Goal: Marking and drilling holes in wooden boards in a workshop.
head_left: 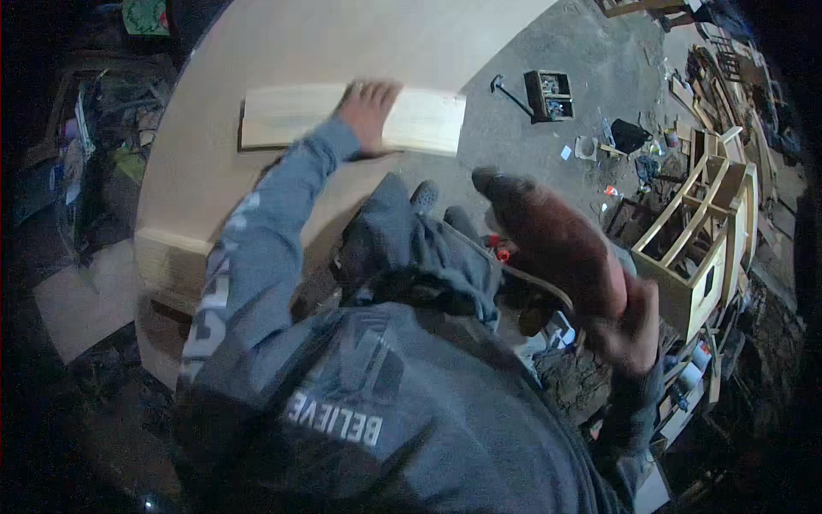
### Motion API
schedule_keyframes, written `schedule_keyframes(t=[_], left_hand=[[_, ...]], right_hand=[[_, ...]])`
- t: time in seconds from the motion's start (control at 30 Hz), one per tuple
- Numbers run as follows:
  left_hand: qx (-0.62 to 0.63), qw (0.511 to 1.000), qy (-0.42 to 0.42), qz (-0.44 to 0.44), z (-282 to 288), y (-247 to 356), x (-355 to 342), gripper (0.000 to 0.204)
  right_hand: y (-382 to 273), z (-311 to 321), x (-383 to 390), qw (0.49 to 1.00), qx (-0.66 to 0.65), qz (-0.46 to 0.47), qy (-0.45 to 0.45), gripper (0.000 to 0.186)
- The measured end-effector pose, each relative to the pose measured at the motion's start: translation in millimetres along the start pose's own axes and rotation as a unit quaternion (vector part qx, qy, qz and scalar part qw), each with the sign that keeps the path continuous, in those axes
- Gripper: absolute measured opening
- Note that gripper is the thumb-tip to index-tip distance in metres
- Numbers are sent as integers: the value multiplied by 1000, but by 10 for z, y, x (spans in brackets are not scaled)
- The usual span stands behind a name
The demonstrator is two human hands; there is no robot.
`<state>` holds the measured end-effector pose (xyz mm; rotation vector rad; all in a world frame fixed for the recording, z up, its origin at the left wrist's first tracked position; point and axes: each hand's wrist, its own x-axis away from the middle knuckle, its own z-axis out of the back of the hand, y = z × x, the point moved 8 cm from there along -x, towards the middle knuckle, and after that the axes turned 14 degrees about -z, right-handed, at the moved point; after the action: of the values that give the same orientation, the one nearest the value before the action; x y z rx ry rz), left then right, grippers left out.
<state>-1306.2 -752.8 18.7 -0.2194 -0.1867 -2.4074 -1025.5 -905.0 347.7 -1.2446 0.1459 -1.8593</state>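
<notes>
Pale Wooden Board [295,116] Juts Past Its Support

Around the pale wooden board spreads a broad tan surface [193,176], with the board's right end overhanging the edge. Just right of the board's middle, the left hand [368,116] lies flat, fingers moderately spread, gripping nothing. Off the board's right end, a hammer [515,98] lies on the floor [479,137] beside a two-compartment box [533,96]. Right of the board and nearer the body, a dark-tipped reddish-brown object [565,244], blurred beyond exact naming, is in the right hand [631,330], whose fingers appear wrapped around its near end. Farthest right of the board stands an open wooden frame [668,295]. Downward force on the overhang could tip the board; a knock from the held object, with the left hand's pressure too light, could send it sliding.
</notes>
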Motion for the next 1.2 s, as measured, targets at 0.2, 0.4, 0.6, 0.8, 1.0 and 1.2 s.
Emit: schedule_keyframes(t=[0.2,0.4,0.6,0.8,1.0,1.2], left_hand=[[-21,997,69,-17,-28,-238,-379,132],[-30,992,120,-22,74,-217,-342,131],[-22,993,117,-8,89,-214,-336,132],[-4,997,76,-7,98,-205,-334,130],[-7,996,86,-4,109,-209,-317,127],[1,993,117,-4,115,-215,-316,127]], right_hand=[[80,-53,-474,996,-45,71,-10,42],[-201,-74,-728,994,4,106,-37,32],[-203,-83,-871,994,41,102,-11,28],[-170,-80,-946,995,45,92,-15,26],[-224,-51,-972,990,82,113,-27,25],[-251,-57,-1007,989,100,102,-42,33]])
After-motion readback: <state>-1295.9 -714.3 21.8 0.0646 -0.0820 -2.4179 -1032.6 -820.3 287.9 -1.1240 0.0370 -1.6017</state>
